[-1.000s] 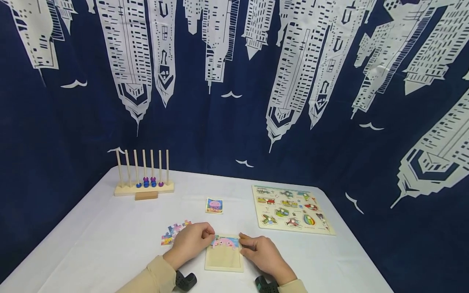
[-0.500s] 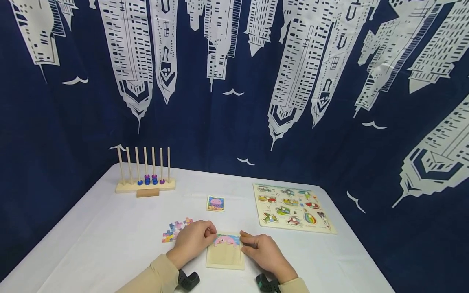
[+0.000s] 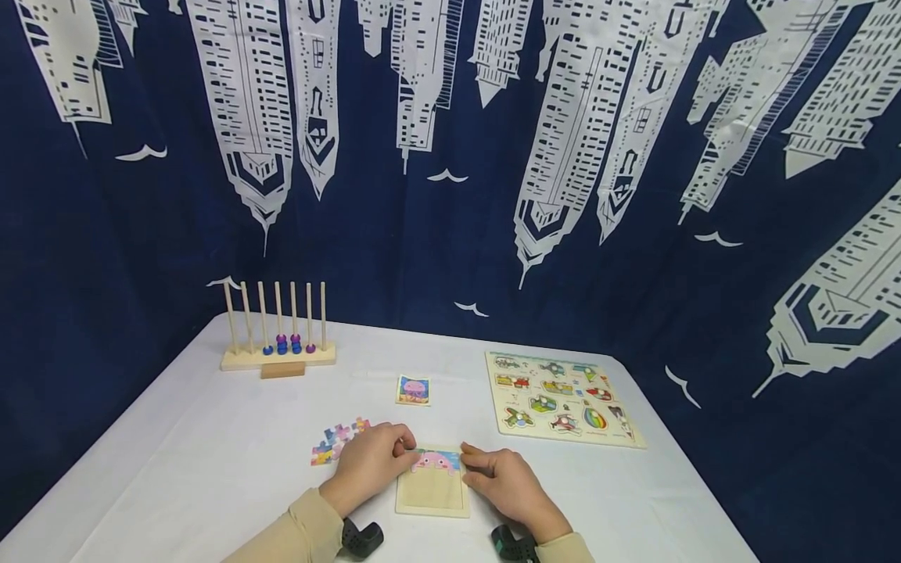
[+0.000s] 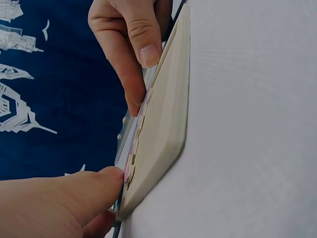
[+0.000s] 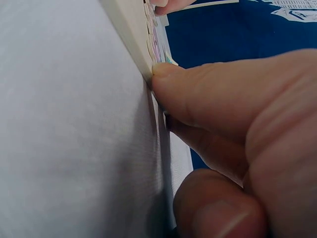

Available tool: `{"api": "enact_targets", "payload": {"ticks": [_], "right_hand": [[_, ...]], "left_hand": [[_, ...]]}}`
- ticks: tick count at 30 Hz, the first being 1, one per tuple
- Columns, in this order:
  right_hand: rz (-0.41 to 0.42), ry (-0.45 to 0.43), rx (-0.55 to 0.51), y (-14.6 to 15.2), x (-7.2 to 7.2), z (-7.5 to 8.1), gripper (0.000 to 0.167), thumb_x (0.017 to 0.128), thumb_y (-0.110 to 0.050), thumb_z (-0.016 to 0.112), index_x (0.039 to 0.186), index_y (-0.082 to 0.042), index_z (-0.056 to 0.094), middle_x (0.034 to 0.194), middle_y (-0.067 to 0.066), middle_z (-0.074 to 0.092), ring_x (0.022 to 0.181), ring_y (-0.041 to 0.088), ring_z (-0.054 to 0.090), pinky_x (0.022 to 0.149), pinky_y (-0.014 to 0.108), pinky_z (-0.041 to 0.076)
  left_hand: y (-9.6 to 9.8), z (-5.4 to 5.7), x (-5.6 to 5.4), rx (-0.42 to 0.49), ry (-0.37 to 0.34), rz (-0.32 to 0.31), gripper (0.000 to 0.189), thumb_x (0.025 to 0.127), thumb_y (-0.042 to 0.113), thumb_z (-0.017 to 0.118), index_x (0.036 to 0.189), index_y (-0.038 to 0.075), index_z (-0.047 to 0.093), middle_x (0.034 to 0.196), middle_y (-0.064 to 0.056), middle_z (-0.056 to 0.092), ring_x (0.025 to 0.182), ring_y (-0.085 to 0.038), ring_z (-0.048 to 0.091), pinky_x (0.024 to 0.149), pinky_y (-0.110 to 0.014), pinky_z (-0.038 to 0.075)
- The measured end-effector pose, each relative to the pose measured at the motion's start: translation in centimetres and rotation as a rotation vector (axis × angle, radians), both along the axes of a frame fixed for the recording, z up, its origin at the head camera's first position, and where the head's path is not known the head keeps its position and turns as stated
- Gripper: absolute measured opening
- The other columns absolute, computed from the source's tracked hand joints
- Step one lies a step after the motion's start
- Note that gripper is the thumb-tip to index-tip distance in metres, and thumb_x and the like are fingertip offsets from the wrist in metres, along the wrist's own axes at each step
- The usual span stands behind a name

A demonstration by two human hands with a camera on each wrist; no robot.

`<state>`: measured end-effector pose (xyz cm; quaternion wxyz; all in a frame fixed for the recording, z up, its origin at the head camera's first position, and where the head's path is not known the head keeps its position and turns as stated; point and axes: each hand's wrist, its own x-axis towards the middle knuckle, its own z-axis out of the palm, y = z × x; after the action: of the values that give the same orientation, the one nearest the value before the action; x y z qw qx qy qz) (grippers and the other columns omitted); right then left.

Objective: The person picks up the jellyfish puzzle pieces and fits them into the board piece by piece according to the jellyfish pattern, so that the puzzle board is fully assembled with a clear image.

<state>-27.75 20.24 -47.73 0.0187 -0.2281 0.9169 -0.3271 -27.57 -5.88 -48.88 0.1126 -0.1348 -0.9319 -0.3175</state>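
Before me lies a shallow wooden puzzle tray (image 3: pixel 432 496). Joined puzzle pieces (image 3: pixel 436 461) with a pink face on blue fill its top row. My left hand (image 3: pixel 371 463) is at the upper left corner, thumb and fingers pinching a puzzle piece there; that piece is mostly hidden. In the left wrist view the left thumb (image 4: pixel 101 186) lies on the edge of the row, a little teal showing below. My right hand (image 3: pixel 508 483) grips the tray's upper right side, its thumb (image 5: pixel 171 82) against the wooden rim. The tray's lower part shows bare wood.
Loose puzzle pieces (image 3: pixel 327 451) lie left of the left hand. A small picture card (image 3: pixel 413 390) with a pink octopus lies beyond the tray. A peg board of vehicles (image 3: pixel 563 399) is at right; a bead-counting stand (image 3: pixel 278 360) and wooden block (image 3: pixel 283 371) stand back left.
The left thumb and fingers have shifted slightly to the right over the top row's left end. The right hand keeps its place on the tray. The head view has tilted slightly.
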Motion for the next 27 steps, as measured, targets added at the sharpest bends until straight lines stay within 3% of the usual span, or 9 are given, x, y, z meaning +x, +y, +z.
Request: {"api": "enact_targets", "payload": {"ticks": [5,15,22,27], "right_hand": [[-0.003,0.0,-0.001,-0.02,0.0,0.04,0.034,0.093,-0.023,0.076,0.123,-0.009,0.075,0.137,0.0,0.066,0.132,0.028,0.061,0.107,0.051,0.046],[-0.006,-0.011,-0.004,-0.12,0.1,0.05,0.034,0.093,-0.022,0.077,0.123,-0.008,0.075,0.138,0.001,0.066,0.131,0.03,0.061,0.107,0.051,0.047],[-0.013,-0.001,-0.002,-0.17,0.09,0.14,0.034,0.092,-0.021,0.077,0.123,-0.008,0.075,0.137,0.001,0.066,0.131,0.03,0.061,0.107,0.052,0.046],[-0.012,-0.004,-0.002,-0.2,0.15,0.23,0.034,0.092,-0.021,0.077,0.123,-0.008,0.075,0.137,0.001,0.066,0.131,0.029,0.061,0.107,0.051,0.047]], "left_hand": [[0.04,0.02,-0.03,-0.014,0.026,-0.018,0.006,0.09,0.032,0.08,0.093,0.027,0.079,0.072,0.016,0.051,0.06,-0.002,0.043,0.053,-0.023,0.036],[-0.03,0.19,0.5,-0.124,0.031,-0.09,0.026,0.09,0.043,0.077,0.11,0.027,0.082,0.083,0.009,0.058,0.059,-0.004,0.041,0.05,-0.025,0.034],[0.24,0.1,0.51,-0.145,0.042,-0.081,0.025,0.091,0.042,0.077,0.11,0.027,0.082,0.081,0.011,0.054,0.058,-0.004,0.04,0.05,-0.024,0.033],[0.66,-0.14,0.64,-0.143,0.09,-0.056,0.024,0.09,0.04,0.078,0.107,0.025,0.083,0.081,0.01,0.058,0.059,-0.002,0.04,0.049,-0.023,0.034]]}}
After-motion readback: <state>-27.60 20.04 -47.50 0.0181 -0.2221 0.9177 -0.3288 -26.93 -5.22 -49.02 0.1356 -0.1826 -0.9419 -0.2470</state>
